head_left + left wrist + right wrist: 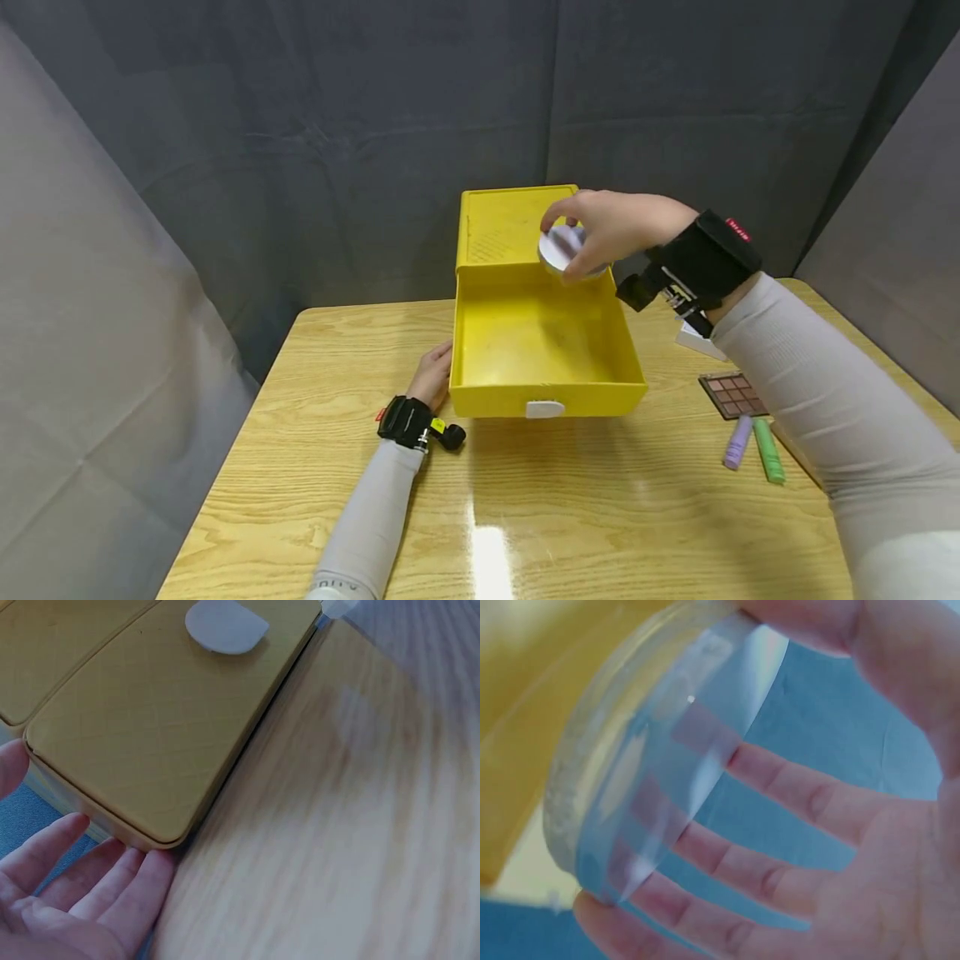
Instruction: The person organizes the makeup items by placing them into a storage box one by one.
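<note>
My right hand [611,229] holds a round powder case [652,772] by its edge, thumb on one side and fingertips on the other. Its lid is shiny and silvery, its rim clear. Hand and case are over the back of a yellow drawer [547,400], pulled out from a yellow storage box [502,221]. The drawer's floor is bare, and a white knob [545,409] sits on its front. Low at the box's left side, my left hand [432,375] touches it with nearly straight fingers [112,877], palm facing it.
To the right on the wooden table [360,500] lie an eyeshadow palette [731,394], a purple tube [738,442] and a green tube [768,452]. A white box [697,340] is partly hidden by my right forearm. Grey cloth [375,150] hangs behind the table.
</note>
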The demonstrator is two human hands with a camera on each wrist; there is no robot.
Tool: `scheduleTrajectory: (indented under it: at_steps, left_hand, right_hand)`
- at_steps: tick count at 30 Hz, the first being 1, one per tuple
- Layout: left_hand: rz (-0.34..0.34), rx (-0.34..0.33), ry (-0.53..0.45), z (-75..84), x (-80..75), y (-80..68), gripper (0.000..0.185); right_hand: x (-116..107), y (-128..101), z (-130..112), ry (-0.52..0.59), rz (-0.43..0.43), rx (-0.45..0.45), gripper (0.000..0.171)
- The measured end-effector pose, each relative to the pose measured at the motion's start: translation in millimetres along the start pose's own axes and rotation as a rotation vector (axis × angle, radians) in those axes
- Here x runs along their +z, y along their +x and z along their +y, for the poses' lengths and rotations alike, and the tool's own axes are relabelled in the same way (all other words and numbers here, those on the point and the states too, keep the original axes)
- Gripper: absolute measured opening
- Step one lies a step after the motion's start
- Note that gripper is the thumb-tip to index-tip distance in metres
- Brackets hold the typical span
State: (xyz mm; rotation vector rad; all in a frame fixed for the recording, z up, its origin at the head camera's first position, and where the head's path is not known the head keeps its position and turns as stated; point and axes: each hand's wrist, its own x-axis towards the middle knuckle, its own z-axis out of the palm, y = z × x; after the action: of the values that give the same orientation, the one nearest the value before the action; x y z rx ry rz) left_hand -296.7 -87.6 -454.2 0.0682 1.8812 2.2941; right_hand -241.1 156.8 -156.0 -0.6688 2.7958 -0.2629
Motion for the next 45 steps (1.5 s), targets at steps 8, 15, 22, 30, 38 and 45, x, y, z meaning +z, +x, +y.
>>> scheduleTrajectory:
  at_steps: [8,15,22,30,38,45]
  left_hand:
    - [0.019,-0.020,-0.004,-2.2,2.8,1.7,0.046]
    - [0.011,-0.005,-0.009,-1.0,4.8,0.7,0.047]
    - [0.022,-0.016,0.002,0.4,4.7,-1.9,0.047]
    - [0.001,-0.005,-0.008,-0.9,3.5,-0.6,0.046]
    - [-0.025,0.040,0.003,-5.3,0.3,1.9,0.051]
    - [-0.048,0.091,-0.007,-7.9,-3.0,1.6,0.055]
  right_hand:
    - [17,20,-26,-0.006,-0.024,-0.091,0.058]
    - [31,33,-40,-0.021,-0.046,-0.171,0.061]
    - [45,43,-46,-0.027,-0.085,-0.193,0.060]
    - [57,53,-50,-0.099,-0.070,-0.219,0.056]
    - [70,59,-52,-0.160,-0.048,-0.207,0.051]
    - [78,70,-51,-0.198,-0.039,-0.192,0.052]
